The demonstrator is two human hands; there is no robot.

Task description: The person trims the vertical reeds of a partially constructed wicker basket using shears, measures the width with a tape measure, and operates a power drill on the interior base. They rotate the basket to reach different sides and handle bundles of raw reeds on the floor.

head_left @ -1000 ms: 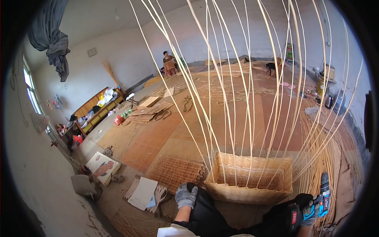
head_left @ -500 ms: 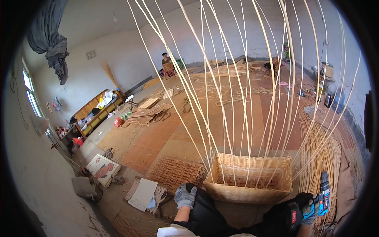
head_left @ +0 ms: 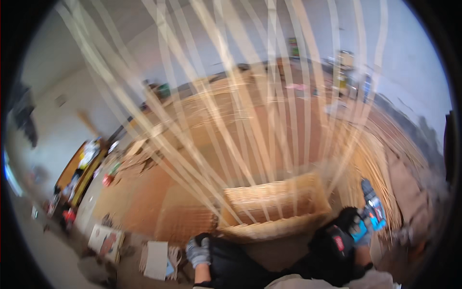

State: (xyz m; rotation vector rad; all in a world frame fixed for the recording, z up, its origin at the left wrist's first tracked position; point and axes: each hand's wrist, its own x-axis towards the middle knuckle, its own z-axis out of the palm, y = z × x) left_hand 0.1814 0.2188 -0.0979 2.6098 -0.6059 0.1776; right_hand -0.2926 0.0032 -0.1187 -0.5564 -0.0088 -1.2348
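Observation:
A rectangular wicker basket (head_left: 284, 228) stands just in front of my knees, with long pale canes (head_left: 231, 159) rising from its sides and fanning out past the top edge. My left hand (head_left: 198, 251), in a grey glove, rests over my left knee with its fingers lying on the dark trousers, holding nothing. Beside my right knee, my gloved right hand (head_left: 365, 237) grips a blue and black cordless drill (head_left: 374, 207). Its chuck points up and away, to the right of the basket. Motion blur smears the canes and hides fine detail.
Long loose canes (head_left: 370, 166) lie along the right, next to brown cloth (head_left: 406, 188). A flat woven panel (head_left: 190, 222) lies left of the basket. Paper (head_left: 156, 260) and a printed box (head_left: 105, 242) sit at lower left; a wooden bench (head_left: 72, 171) stands farther back.
My view has turned, so the basket, canes and room have shifted left and tilted in the picture. My left hand stays on the knee; the drill stays in my right hand.

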